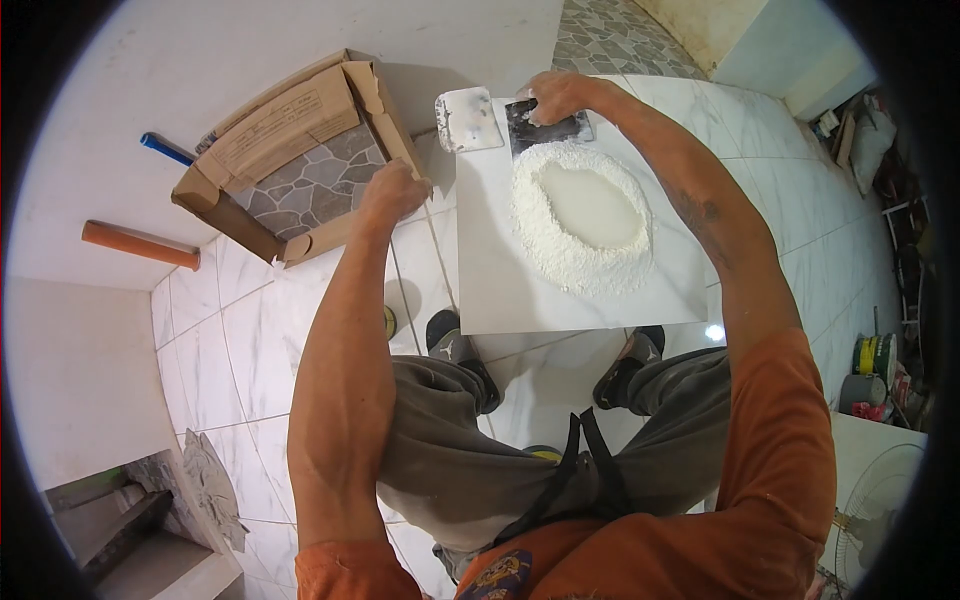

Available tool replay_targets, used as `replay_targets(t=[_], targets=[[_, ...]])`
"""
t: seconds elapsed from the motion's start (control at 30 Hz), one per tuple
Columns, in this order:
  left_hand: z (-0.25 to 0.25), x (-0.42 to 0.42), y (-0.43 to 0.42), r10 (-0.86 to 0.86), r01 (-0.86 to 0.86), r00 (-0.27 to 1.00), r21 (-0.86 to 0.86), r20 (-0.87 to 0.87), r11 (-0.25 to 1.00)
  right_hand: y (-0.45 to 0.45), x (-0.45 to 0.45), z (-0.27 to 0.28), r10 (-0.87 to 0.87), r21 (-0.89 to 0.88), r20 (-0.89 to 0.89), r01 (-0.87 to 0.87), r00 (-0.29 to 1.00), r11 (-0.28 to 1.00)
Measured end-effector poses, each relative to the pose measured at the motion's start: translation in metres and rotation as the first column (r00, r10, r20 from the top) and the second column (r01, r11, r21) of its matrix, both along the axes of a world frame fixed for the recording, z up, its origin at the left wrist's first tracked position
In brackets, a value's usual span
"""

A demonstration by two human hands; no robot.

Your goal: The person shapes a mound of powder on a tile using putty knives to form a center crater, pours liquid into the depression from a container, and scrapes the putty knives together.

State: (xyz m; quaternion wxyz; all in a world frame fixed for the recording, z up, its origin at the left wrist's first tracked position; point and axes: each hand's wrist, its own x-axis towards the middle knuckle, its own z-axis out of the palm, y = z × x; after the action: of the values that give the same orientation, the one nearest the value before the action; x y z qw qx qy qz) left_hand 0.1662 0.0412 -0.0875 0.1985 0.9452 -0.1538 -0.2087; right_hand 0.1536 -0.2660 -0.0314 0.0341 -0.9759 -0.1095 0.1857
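My left hand (394, 190) is closed at the near right corner of an open cardboard box (285, 115), its fingers wrapped on the edge. The inside of the box shows a grey stone-patterned tile (315, 185). At the far edge of a white board (485, 270), my right hand (556, 97) grips a dark flat-bladed trowel (552, 133). Just nearer than the trowel is a ring of white powder (535, 245) around a pool of whitish liquid (592, 207). A white, smeared scraper plate (468, 118) lies left of the trowel.
A blue pipe (167, 149) and an orange pipe (140, 245) stick out at the left wall. My shoes stand on marbled floor tiles (275, 370) near the board. Tape rolls (872, 358) and a fan (880, 510) are at the right.
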Motion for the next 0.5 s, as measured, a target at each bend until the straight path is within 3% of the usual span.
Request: replay_targets(t=[0.5], targets=[[0.01,-0.005,0.002,0.012,-0.012,1.0,-0.001,0.003,1.0,0.046,-0.05,0.034,0.296,-0.051,0.085,-0.293,0.951,0.955]])
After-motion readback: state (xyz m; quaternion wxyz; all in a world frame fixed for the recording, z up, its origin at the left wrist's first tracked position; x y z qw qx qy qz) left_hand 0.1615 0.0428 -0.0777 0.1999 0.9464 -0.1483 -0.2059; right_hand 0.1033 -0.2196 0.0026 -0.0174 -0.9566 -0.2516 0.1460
